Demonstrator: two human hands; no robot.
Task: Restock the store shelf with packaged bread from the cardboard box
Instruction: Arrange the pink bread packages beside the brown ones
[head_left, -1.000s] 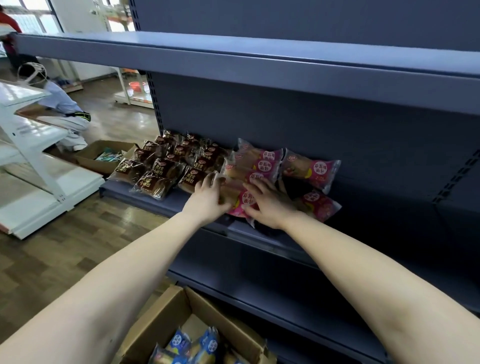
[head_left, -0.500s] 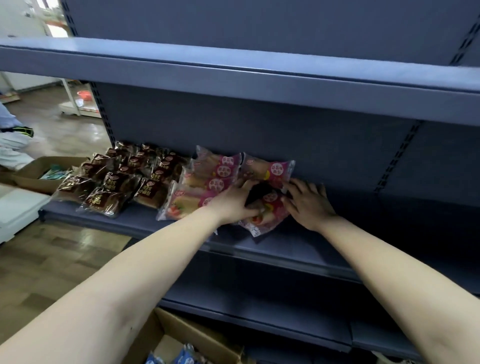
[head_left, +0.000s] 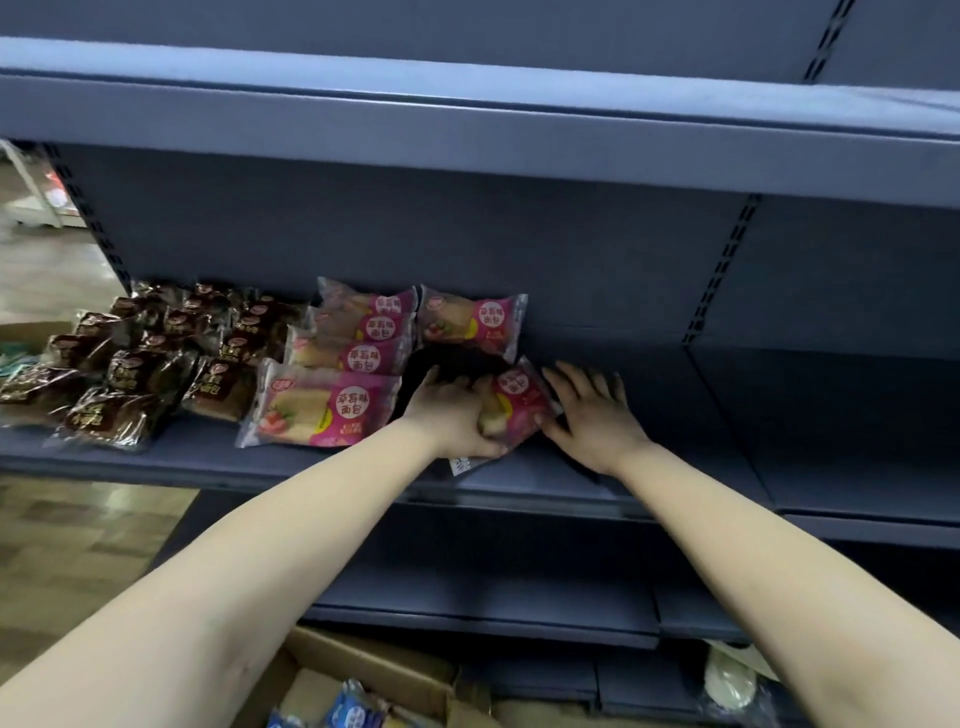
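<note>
A: Where is the bread?

B: One pink bread packet (head_left: 517, 397) is on the shelf (head_left: 675, 467), lying askew, with its clear sealed end close to the front edge.

A: Who has hold of it?

B: The left hand (head_left: 457, 415) grips it, with the thumb curled round the near end and the fingers over the far side. The right hand (head_left: 592, 415) holds nothing. It lies flat on the shelf with its fingers spread, and the thumb just touches the packet's right edge.

A: So the hands are close?

B: Yes. They sit either side of the packet, with only the packet between them.

A: What else is on that level?

B: To the left, a row of pink packets (head_left: 332, 405) runs from front to back. The nearest lies just beside the left hand. A single packet (head_left: 472, 319) lies at the back of the shelf, behind the hands. Further left is a cluster of brown packets (head_left: 145, 364).

A: And the box?

B: The cardboard box (head_left: 374, 670) is open at the bottom of the view, below the arms. Blue packets (head_left: 353, 709) show inside it, though blurred. A wooden floor (head_left: 78, 545) lies to its left, and an upper shelf (head_left: 467, 130) runs overhead.
</note>
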